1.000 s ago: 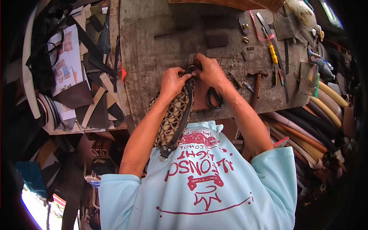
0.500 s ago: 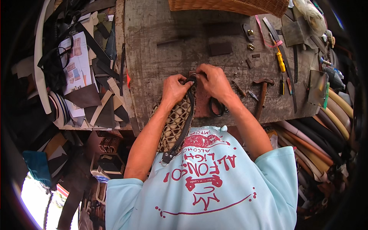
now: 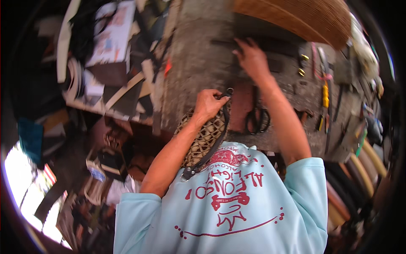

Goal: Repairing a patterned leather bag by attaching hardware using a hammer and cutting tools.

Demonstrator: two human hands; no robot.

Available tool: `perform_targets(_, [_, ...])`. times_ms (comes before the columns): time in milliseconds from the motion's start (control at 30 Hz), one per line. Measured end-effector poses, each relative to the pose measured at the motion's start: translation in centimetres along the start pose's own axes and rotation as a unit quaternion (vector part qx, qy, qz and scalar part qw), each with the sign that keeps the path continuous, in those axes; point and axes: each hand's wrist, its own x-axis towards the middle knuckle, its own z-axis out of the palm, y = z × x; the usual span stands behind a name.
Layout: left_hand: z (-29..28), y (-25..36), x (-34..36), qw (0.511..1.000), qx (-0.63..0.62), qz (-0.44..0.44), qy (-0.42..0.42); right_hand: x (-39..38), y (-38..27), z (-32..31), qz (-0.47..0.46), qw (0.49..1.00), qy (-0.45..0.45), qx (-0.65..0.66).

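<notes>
My left hand (image 3: pixel 209 104) pinches the top end of a brown-and-beige patterned bag (image 3: pixel 198 146) with dark edging. A metal ring (image 3: pixel 229 90) sticks out just past those fingers, and a second ring (image 3: pixel 184 178) sits at the bag's lower end against my shirt. Stretched out over the table, my right hand (image 3: pixel 253 61) has its fingers apart and nothing visible in them. It is nearest a dark flat strip (image 3: pixel 222 42), smeared by motion. Black-handled scissors (image 3: pixel 257 120) lie right of the bag, by a reddish slab (image 3: pixel 241 106).
A wicker basket (image 3: pixel 296 19) stands at the far right of the table. Brass-coloured fittings (image 3: pixel 302 64), a yellow-handled screwdriver (image 3: pixel 325 96) and a blurred hammer (image 3: pixel 303 115) lie on the right. Leather scraps and a printed sheet (image 3: pixel 111 36) cover the left side.
My right hand has left the bag's ring end and reached forward over the table. My left hand keeps its hold. The whole view has shifted, with the table now lower and further right.
</notes>
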Motion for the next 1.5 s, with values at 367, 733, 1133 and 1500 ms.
perform_targets(367, [-6.8,-11.4,-12.3,0.889,-0.337,-0.146,0.274,0.5,-0.2,-0.3,-0.014,0.998,0.014,0.054])
perform_targets(733, [-10.4,-16.6,-12.5,0.93,-0.141,-0.142,0.309,-9.3,-19.5,-2.4,0.016,0.963,-0.134,0.232])
perform_targets(1133, [-10.3,-17.6,-11.4,0.932,-0.018,-0.101,0.347,-10.7,-28.6,3.3,-0.099,0.959,-0.198,0.175])
perform_targets(1500, [-9.5,-18.0,-11.8,0.926,-0.056,-0.042,0.372,-9.8,-29.7,3.9,-0.172,0.932,-0.282,0.147])
